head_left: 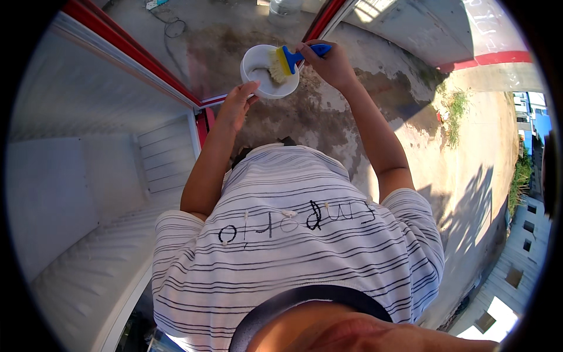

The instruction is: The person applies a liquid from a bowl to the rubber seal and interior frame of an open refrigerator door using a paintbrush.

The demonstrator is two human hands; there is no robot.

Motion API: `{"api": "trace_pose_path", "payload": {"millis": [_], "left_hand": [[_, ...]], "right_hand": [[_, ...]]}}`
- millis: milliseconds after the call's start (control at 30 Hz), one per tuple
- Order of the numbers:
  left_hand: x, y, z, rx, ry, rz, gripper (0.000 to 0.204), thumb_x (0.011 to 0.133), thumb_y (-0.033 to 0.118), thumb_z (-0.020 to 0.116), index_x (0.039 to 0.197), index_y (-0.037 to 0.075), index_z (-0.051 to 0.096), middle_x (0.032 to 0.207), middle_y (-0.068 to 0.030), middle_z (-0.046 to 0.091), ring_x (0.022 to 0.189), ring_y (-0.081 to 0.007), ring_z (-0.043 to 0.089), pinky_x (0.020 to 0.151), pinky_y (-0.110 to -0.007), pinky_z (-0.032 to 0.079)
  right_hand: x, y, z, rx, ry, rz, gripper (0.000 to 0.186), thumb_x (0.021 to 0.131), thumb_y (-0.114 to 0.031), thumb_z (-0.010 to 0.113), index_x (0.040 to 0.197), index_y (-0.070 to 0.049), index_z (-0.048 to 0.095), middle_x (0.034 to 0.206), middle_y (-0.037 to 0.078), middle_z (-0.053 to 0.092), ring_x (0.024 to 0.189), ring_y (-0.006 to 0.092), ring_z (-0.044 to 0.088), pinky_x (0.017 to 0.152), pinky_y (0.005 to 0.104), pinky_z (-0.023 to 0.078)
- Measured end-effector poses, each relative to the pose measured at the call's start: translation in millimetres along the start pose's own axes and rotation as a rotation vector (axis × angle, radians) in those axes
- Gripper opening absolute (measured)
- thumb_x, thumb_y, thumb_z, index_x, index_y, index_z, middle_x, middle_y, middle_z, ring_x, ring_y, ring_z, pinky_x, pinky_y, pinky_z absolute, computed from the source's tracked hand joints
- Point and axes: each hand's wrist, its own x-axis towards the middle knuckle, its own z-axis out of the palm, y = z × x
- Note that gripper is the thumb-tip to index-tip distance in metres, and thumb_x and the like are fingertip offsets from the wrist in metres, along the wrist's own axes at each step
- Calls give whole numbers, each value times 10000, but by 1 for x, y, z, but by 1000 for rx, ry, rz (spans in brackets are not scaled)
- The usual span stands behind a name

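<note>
My left hand (239,101) grips the near left rim of a round white plastic bowl (288,89), thumb over the edge and fingers beneath. A little greyish liquid or residue seems to lie at the bottom of the bowl. In my right hand (329,63) is a brush (291,58) with a blue handle, a yellow band and pale bristles. Its bristles hang down inside the bowl's right part, and the handle points right. The bowl is held up in front of me, above the wet ground.
A red and white frame (164,79) runs along the left, beside a ribbed white wall panel (88,117). Another red post (327,20) rises beyond the bowl. Patchy damp concrete (375,94) spreads below. Further back are a clear container (285,12) and a thin cable (174,26). Grass (456,114) grows at the right.
</note>
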Motion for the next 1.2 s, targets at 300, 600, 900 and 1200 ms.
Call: {"api": "trace_pose_path", "payload": {"millis": [300, 600, 900, 1200], "left_hand": [[-11, 11, -6, 40, -66, 39, 489, 807, 323, 725, 1150, 31, 535, 1087, -45, 579, 1032, -125, 532, 983, -302, 382], [-1, 14, -14, 18, -22, 15, 457, 802, 337, 713, 1118, 37, 575, 1068, -28, 618, 999, -113, 560, 944, -280, 402], [8, 44, -23, -82, -107, 52, 490, 839, 273, 696, 1229, 34, 522, 1140, -64, 590, 1053, -143, 560, 935, -296, 447], [28, 63, -24, -177, -47, 14, 440, 833, 216, 703, 1184, 4, 542, 1146, -67, 580, 1051, -173, 570, 926, -310, 469]], "right_hand": [[-7, -13, 28, -389, -74, -124, 256, 894, -316, 626, 941, -75, 701, 723, 83, 661, 622, 219, 609, 615, 328, 502], [-18, -13, 43, -503, -344, -428, 223, 870, -259, 637, 999, -85, 688, 892, 97, 650, 738, 316, 632, 689, 402, 516], [-12, -62, 11, -164, 36, -185, 219, 883, -233, 626, 944, -35, 698, 796, 160, 674, 717, 293, 659, 685, 357, 520], [-6, -80, 3, -95, 238, -124, 268, 910, -255, 613, 980, -5, 681, 755, 122, 660, 662, 152, 617, 656, 302, 514]]}}
